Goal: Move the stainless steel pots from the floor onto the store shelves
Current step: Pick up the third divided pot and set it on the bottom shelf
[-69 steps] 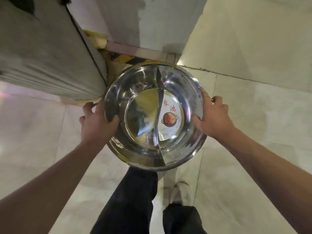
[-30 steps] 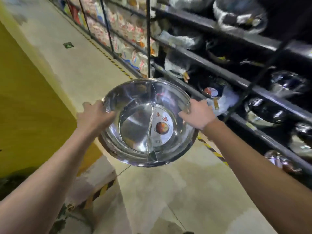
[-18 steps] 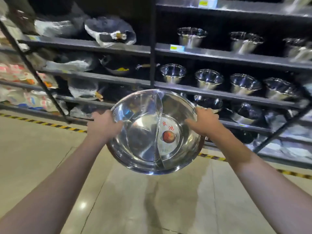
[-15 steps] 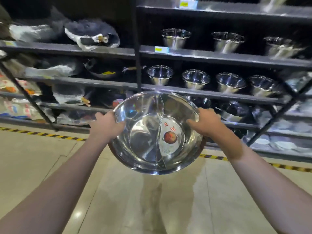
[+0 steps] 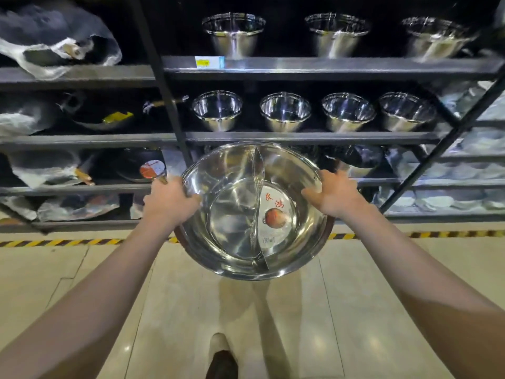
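I hold a wide stainless steel pot (image 5: 235, 222) in the air in front of the dark store shelves (image 5: 300, 138). A curved divider splits its bowl in two, and a round label with a red picture sits in the right half. My left hand (image 5: 169, 201) grips the left rim and my right hand (image 5: 332, 194) grips the right rim. The pot's far edge is level with the third shelf from the top in view and hides part of it.
Several steel buckets (image 5: 284, 110) line the shelf above the pot, and three bigger ones (image 5: 233, 34) stand higher. Wrapped woks and pans (image 5: 131, 165) fill the left bay. Yellow-black tape (image 5: 82, 242) marks the floor at the shelf foot. My shoe (image 5: 222, 356) shows below.
I carried the pot from a floor corner, turned to face the shelves and came closer. Both hands kept their hold on the rim throughout.
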The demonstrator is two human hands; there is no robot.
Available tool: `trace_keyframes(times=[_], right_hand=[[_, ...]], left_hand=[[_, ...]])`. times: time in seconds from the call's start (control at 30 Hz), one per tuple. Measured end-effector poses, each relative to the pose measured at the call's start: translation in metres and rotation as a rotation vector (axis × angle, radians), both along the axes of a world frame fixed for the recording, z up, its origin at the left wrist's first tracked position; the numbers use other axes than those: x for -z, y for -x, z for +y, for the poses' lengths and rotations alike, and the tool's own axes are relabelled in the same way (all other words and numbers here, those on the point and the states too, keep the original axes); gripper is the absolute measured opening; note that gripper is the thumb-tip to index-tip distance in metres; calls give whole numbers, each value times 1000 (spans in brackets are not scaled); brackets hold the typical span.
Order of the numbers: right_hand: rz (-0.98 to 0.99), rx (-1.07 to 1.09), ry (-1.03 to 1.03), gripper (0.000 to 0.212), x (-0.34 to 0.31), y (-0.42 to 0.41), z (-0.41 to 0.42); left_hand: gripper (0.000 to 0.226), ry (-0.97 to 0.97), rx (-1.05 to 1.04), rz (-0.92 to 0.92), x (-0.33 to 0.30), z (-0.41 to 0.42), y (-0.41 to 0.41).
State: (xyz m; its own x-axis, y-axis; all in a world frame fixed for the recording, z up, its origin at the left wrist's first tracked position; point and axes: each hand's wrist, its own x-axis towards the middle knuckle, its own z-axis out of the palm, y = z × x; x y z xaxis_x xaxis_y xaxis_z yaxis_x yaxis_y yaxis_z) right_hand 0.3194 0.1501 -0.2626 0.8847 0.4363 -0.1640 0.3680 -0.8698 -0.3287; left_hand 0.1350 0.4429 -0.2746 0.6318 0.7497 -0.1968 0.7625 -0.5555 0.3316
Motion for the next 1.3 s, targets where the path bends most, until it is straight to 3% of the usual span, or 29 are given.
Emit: trace_keyframes(times=[0.13, 0.37, 0.63, 0.97, 1.07, 1.2, 1.3], right_hand=[[35, 6, 36, 47, 22, -20, 37], [111, 135, 58, 66, 60, -51, 82], [231, 123, 126, 70, 161, -87, 83], [369, 60, 188, 73, 359, -133, 90], [384, 29, 198, 68, 432, -158, 101], [350, 21, 216, 61, 524, -196, 121], [332, -14, 224, 62, 588, -227, 144]], left_hand=[[56, 38, 30, 32, 21, 42, -29], [59, 14, 88, 65, 55, 88, -83], [60, 58, 138, 169, 138, 89, -127], [64, 276, 30, 258, 337, 100, -154], [57, 284, 46, 234, 409, 112, -170], [71, 298, 38, 218, 497, 131, -207], [68, 300, 59, 198, 563, 157, -237]])
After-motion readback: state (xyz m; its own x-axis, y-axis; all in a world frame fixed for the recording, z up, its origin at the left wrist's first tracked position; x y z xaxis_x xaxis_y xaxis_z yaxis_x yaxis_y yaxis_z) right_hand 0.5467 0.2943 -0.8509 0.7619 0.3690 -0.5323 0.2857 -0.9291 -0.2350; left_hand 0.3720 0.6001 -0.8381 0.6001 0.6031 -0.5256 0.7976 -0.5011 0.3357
